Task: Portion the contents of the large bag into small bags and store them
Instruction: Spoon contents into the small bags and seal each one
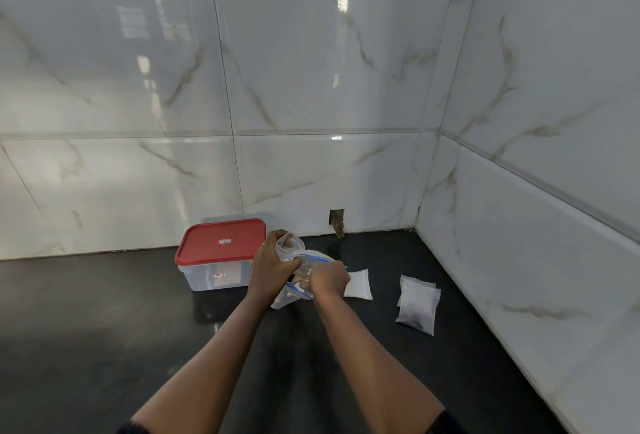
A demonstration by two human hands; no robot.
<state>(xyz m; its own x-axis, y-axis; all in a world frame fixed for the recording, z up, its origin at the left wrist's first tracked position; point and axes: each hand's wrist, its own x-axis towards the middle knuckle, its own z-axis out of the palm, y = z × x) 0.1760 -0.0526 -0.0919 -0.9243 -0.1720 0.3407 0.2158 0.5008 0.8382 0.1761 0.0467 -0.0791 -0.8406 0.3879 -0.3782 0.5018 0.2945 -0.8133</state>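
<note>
Large bag (283,299) beneath left hand (268,264) gripping small bag (291,243); right hand (329,279) curled, hold unclear.

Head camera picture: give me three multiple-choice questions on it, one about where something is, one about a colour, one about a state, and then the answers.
1. Where does the container stand?
A. On the counter, left of the left hand, by the wall
B. In the far right corner
C. On a shelf overhead

2. What colour is the lid?
A. Blue
B. Red
C. Green

3. What is the left hand doing?
A. Lying flat on the counter
B. Resting on the lid
C. Gripping a small clear bag

Answers:
1 A: it stands on the dark counter beside that hand, close to the tiles.
2 B: the lid is plainly red.
3 C: its fingers curl round the bag's mouth.
</note>
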